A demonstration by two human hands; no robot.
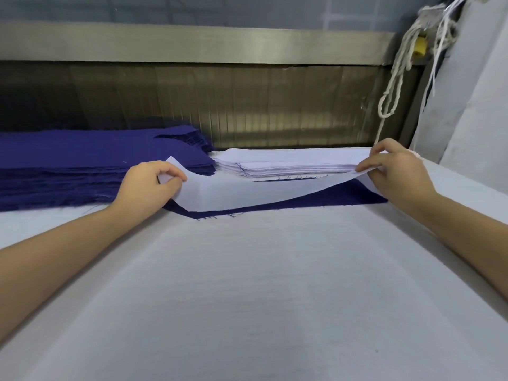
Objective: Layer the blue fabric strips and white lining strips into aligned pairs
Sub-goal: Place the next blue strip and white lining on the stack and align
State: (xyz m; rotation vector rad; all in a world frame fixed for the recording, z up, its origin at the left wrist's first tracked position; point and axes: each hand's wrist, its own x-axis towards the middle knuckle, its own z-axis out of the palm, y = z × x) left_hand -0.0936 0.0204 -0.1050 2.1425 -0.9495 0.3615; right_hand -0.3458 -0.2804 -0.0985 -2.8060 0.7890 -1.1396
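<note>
on table (261, 284), left hand (148, 185) and right hand (395, 169) pinch lining strip (247, 191) ends above blue strip (343, 196).

Fabric stack (82, 160) left, lining stack (297, 163) right, lining strip (247, 193) over fabric strip (343, 198) before them

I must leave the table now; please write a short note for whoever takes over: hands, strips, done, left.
Left hand pinches the left end of one thin white lining strip; right hand pinches its right end.
It sags over a single dark blue fabric strip on the white-covered table, not yet aligned.
No finished pair visible.
Left: the blue fabric stack and white lining stack behind.
</note>
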